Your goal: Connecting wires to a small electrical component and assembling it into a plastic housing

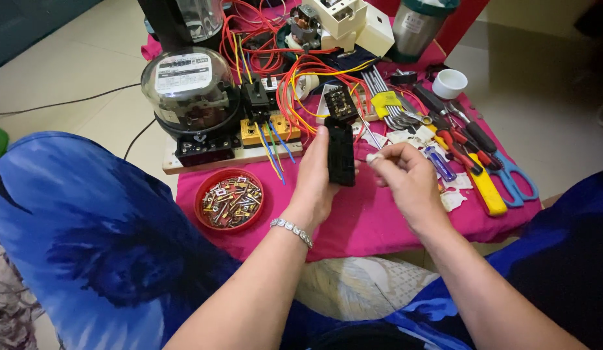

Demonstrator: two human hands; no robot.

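My left hand (312, 178) grips a long black electrical part (341, 154) and holds it upright over a pink cloth (372, 217). A bracelet (292, 230) sits on that wrist. My right hand (405, 175) is just right of the black part. Its fingertips pinch a small white piece (372, 157) close to the part's side. Behind the black part stands a black terminal block (340, 104) with red and yellow wires (301, 78) looping around it.
A glass-domed meter (188, 87) on a wooden board (230, 155) stands at the left. A red dish of screws (230, 199) lies near my left wrist. Pliers, screwdrivers (460, 146), a yellow cutter (489, 191), blue scissors (515, 176) and a white cup (449, 83) lie at the right.
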